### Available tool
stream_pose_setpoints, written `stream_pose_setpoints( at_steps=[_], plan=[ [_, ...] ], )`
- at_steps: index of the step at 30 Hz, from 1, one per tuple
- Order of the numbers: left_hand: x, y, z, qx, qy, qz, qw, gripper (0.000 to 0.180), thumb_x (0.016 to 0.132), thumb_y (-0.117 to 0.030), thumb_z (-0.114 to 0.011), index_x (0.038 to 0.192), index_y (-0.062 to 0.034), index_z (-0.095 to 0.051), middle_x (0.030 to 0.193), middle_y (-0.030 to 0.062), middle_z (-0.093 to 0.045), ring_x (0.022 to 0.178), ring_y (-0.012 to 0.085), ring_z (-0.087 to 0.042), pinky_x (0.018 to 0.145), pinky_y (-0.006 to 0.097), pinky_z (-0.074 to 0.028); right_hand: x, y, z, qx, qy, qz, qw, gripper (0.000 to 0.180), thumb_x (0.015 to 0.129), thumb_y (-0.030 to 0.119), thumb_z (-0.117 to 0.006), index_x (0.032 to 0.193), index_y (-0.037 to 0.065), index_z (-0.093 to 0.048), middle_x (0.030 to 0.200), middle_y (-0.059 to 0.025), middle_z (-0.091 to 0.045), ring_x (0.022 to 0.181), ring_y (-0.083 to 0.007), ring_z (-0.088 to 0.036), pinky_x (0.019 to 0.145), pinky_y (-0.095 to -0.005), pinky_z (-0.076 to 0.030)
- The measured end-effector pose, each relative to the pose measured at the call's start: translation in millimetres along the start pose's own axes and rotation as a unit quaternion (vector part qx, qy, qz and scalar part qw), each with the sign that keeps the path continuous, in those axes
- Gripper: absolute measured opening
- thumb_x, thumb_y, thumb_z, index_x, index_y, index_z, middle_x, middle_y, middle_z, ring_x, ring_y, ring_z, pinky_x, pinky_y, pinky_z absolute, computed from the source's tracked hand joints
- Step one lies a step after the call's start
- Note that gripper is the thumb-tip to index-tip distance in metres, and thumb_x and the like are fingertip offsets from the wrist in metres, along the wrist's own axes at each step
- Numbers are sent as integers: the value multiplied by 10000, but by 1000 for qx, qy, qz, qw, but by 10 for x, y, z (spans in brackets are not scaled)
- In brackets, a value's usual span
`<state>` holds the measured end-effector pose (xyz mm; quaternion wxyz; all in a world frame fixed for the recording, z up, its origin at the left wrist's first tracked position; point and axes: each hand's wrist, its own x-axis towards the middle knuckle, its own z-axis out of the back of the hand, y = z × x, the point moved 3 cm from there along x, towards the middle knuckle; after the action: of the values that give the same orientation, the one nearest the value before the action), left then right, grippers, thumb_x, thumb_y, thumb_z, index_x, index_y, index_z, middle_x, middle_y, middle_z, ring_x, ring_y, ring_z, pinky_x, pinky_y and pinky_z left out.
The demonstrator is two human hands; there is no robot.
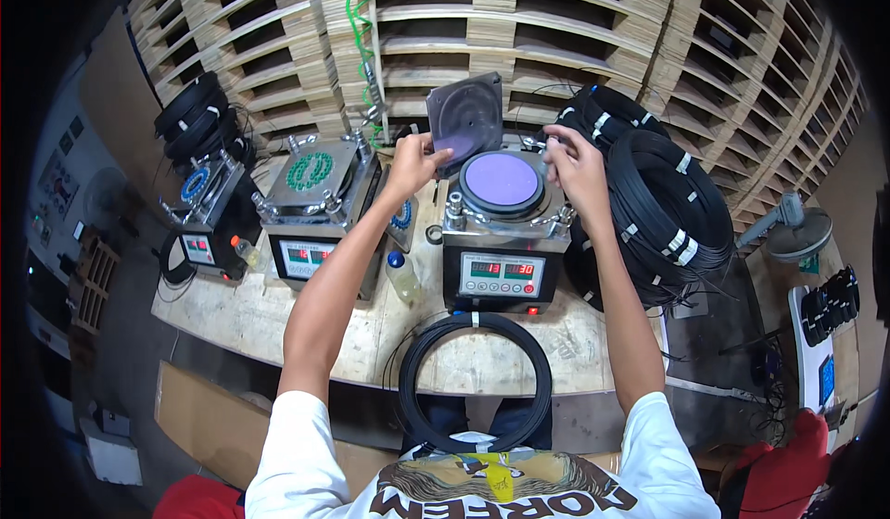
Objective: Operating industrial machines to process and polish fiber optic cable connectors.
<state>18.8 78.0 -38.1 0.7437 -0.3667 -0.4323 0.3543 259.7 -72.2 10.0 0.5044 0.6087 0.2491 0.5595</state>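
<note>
In front of me stands a polishing machine (501, 241) with a lit red display. A round purple pad (503, 180) lies on its black turntable. My left hand (415, 163) is closed at the machine's back left, pinching the edge of a thin, translucent purple disc (456, 147). Behind that disc a square grey metal plate (471, 111) stands tilted up. My right hand (575, 161) is raised over the machine's back right corner, its fingertips pressed together. Whatever they hold there is too small to make out. Metal corner posts (454, 209) rise around the turntable.
Two similar machines, one bearing a plate of green pieces (310, 171), stand to the left. A blue-capped bottle (402, 276) sits between machines. A black cable coil (475, 380) hangs over the bench's front edge. More coils (663, 204) are stacked right. Wooden pallets (538, 18) rise behind.
</note>
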Motion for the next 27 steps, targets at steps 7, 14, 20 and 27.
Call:
stream_pose_setpoints(
  at_steps=[7, 14, 20, 27],
  plan=[
    [-249, -955, 36, 320, -77, -203, 922, 95, 850, -70, -683, 900, 8, -664, 744, 140, -689, 656, 282, -695, 606, 418, -533, 326, 519, -253, 109, 20, -96, 989, 593, 991, 514, -565, 1230, -29, -585, 770, -47, -606, 586, -99, -582, 525, -213, -440],
    [-374, -1201, -108, 482, -41, -327, 812, 215, 793, -58, -683, 1002, -60, -631, 901, 93, -666, 838, 309, -690, 669, 431, -540, 230, 110, -2, 271, -45, -111, 955, 292, 894, 173, -721, 1073, -6, -576, 789, -63, -650, 677, -137, -646, 615, -252, -502],
    [-185, -840, -30, 65, 86, -12, 994, 790, 740, -334, -879, 1360, -36, -491, 1075, 131, -690, 859, 174, -629, 768, 335, -500, 208, -133, 31, 315, -22, -85, 945, 372, 924, 132, -691, 1236, -19, -554, 1008, -64, -693, 845, -116, -666, 691, -242, -531],
    [-111, -324, 14, -143, 106, 166, 970, 757, 925, -238, -731, 1505, 55, -342, 816, 5, -641, 674, 52, -528, 649, 235, -503, 217, -413, 144, 105, 80, -123, 984, 523, 953, 191, -674, 1386, -32, -485, 820, 27, -592, 680, -50, -542, 578, -202, -417]
  ],
)
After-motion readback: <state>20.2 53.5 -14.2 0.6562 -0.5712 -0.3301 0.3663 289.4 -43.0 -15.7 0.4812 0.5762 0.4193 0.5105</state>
